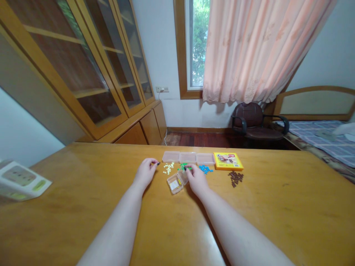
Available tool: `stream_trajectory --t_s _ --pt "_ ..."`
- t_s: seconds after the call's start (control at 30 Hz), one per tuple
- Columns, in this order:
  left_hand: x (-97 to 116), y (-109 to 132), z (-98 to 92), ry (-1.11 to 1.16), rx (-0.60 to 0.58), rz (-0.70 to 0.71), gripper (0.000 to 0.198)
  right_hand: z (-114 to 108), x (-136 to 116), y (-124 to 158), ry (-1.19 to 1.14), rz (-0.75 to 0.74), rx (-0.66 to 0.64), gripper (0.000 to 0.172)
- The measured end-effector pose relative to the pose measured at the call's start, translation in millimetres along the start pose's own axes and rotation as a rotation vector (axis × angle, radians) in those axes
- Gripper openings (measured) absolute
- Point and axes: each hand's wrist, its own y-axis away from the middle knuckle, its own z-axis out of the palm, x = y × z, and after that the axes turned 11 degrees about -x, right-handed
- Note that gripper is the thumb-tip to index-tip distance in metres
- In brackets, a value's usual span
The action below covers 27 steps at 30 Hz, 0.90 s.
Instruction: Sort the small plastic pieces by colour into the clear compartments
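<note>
My left hand (146, 171) rests on the wooden table (83, 207), fingers curled down, just left of a small pile of pale yellow pieces (168, 168). My right hand (195, 178) pinches green pieces (183, 167) at the fingertips. A small open clear box (175, 183) with a hinged lid lies between the two hands, touching my right hand. A pile of blue pieces (205, 169) lies right of my right hand, and a pile of brown pieces (236, 178) further right.
Three clear shallow trays (188, 157) stand in a row behind the piles, with a yellow box (227, 161) beside them. A white carton (19, 180) sits at the table's left edge. Beyond the table are a cabinet (91, 74), a chair (255, 123) and a bed (327, 138).
</note>
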Motion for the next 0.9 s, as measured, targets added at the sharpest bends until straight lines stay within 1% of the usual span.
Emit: stream_trajectory --t_s 0.03,0.07,0.1,0.17,0.2,0.23,0.27,0.3,0.4,0.47,0.5,0.57,0.8,0.9 --pt "12 4 -1.3 0.064 -0.078 0.119 0.016 0 0 0 0.001 0.0 0.001 0.027" --pt "23 9 -2.2 0.13 -0.186 0.233 0.015 1 0 0 0.006 -0.001 0.002 0.027" --pt "33 13 -2.7 0.19 -0.272 0.31 0.014 1 0 0 0.014 -0.002 0.003 0.027" --pt "48 20 -2.6 0.251 -0.457 0.418 0.014 1 -1 0 0.021 -0.005 0.008 0.028" --pt "51 22 -2.3 0.26 -0.508 0.437 0.014 1 -1 0 0.019 -0.007 0.009 0.028" --pt "52 23 -2.0 0.244 -0.528 0.428 0.015 0 -2 1 0.016 -0.008 0.01 0.028" --pt "49 23 -1.9 0.201 -0.508 0.389 0.016 0 -2 1 0.012 -0.007 0.009 0.027" --pt "45 22 -2.3 0.126 -0.456 0.321 0.017 0 -3 1 0.009 -0.003 0.007 0.027" --pt "22 15 -6.3 -0.209 -0.262 -0.001 0.016 -1 -3 1 0.003 0.007 0.003 0.026" --pt "7 11 -10.0 -0.353 -0.226 -0.212 0.016 -1 -3 1 0.005 0.006 0.002 0.026" --pt "2 10 -11.6 -0.383 -0.23 -0.267 0.017 -1 -3 1 0.008 0.005 0.001 0.026" --pt "-5 9 -12.9 -0.398 -0.249 -0.303 0.018 -1 -2 1 0.01 0.002 -0.003 0.026" --pt "-9 7 -4.7 -0.406 -0.296 -0.221 0.016 -1 -3 1 0.0 -0.003 0.003 0.027" --pt "-11 4 -1.8 -0.403 -0.31 -0.216 0.013 -2 -4 1 -0.003 0.002 -0.001 0.027"
